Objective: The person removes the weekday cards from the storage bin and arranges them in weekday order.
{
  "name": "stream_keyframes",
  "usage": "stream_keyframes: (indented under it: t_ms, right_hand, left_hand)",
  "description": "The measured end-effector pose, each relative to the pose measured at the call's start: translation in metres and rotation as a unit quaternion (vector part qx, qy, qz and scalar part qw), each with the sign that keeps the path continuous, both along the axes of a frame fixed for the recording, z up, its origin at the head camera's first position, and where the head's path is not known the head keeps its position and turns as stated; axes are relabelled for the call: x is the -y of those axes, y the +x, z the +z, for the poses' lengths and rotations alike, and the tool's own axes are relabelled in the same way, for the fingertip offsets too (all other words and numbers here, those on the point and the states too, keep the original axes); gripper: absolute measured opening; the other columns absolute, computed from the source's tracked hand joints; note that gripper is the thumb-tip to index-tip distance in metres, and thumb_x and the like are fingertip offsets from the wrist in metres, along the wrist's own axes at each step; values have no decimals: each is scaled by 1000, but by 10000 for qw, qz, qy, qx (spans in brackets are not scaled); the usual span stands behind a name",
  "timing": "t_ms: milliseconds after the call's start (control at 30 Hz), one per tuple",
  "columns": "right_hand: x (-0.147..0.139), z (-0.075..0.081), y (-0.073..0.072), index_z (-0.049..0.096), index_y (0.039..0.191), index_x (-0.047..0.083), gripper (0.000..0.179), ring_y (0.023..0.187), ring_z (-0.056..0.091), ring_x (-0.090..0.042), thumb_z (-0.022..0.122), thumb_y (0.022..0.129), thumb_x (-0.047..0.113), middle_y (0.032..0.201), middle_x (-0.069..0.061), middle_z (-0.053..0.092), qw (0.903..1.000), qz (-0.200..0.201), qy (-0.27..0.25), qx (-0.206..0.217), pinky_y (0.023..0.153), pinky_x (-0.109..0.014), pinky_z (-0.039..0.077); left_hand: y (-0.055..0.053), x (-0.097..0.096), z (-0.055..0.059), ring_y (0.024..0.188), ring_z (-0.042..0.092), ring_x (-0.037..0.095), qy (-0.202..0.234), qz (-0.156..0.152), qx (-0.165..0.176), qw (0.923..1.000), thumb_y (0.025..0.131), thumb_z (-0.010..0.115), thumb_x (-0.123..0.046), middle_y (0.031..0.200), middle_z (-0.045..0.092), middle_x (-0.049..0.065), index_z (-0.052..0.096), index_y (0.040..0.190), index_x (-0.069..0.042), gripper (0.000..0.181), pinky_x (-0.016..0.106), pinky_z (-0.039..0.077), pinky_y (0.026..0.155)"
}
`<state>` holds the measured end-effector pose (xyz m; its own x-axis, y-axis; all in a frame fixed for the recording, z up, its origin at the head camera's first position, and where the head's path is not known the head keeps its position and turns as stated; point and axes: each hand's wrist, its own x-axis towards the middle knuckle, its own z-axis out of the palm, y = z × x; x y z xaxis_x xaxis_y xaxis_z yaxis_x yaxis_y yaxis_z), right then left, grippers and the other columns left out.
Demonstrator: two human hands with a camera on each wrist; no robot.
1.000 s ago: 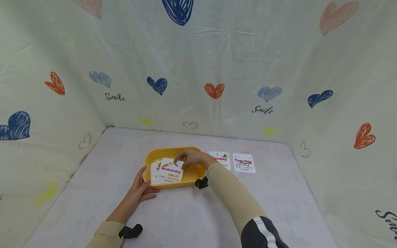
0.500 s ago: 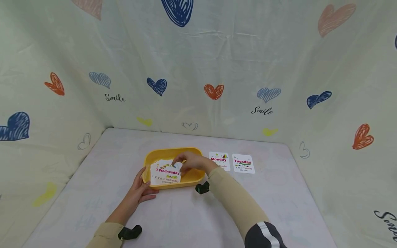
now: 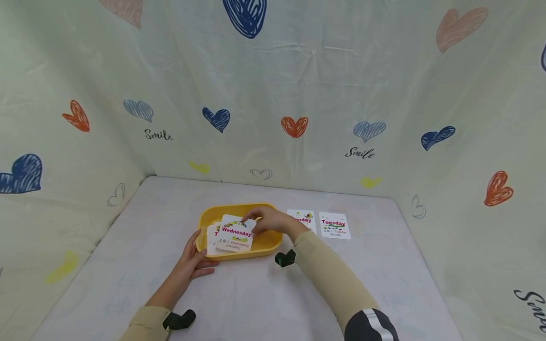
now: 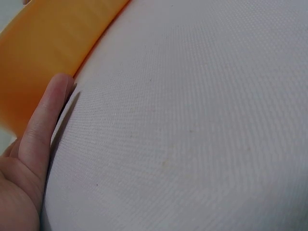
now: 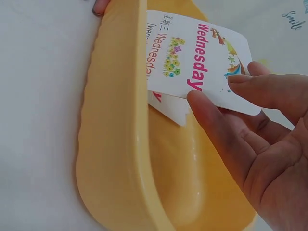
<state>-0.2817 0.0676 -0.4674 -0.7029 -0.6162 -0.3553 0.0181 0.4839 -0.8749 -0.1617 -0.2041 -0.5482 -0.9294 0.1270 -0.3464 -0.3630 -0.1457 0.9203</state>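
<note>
My right hand point(image 3: 270, 220) pinches a white card printed "Wednesday" point(image 3: 237, 234) by its upper right corner. The card is raised at a slant within the yellow tray point(image 3: 273, 242). Thumb and fingertips lie on opposite faces of this card point(image 5: 185, 57) in the right wrist view. Beneath it and to its left is another white card point(image 3: 212, 241), mostly covered, with a pink "T" showing. My left hand point(image 3: 190, 258) holds the tray's front left corner, thumb along the left side and fingers at the front. One finger point(image 4: 41, 118) lies against the outer wall in the left wrist view.
Right of the tray, a "Monday" card point(image 3: 307, 220), partly covered by my right forearm, and a "Tuesday" card point(image 3: 334, 225) lie side by side on the white table point(image 3: 264, 303). A curtain point(image 3: 264, 85) with printed hearts stands behind and at both sides.
My right hand has pulled the Wednesday card up and slightly right, so more of the card beneath shows. The left hand and tray have stayed in place.
</note>
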Motion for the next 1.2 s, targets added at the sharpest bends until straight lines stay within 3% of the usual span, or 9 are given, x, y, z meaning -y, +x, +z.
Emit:
stream_keyframes:
  t_ms: [333, 533, 1200]
  right_hand:
    - [-16, 5, -3, 68, 116, 14, 33, 83, 63, -23, 68, 87, 0, 120, -3, 57, 9996, -104, -249, -61, 81, -30, 57]
    - [-26, 6, -2, 67, 117, 16, 34, 84, 64, -24, 69, 87, 0, 123, -3, 56, 9992, -297, -179, -181, 82, -30, 56]
    - [-74, 25, -2, 63, 116, 6, 31, 90, 66, -29, 63, 88, -6, 126, -11, 55, 9942, -756, -733, -196, 82, -37, 57]
  left_hand:
    - [-1, 0, 0, 97, 67, 33, -35, 8, -16, 10000, 105, 45, -19, 155, 21, 14, 5, 156, -38, 67, 42, 57, 82]
    - [-1, 0, 1, 98, 67, 32, -143, -3, 34, 9999, 105, 45, -20, 154, 24, 14, 5, 156, -40, 67, 41, 57, 83]
    - [0, -3, -1, 97, 68, 34, -221, 101, -10, 9997, 104, 46, -20, 154, 25, 13, 7, 155, -39, 67, 43, 57, 81]
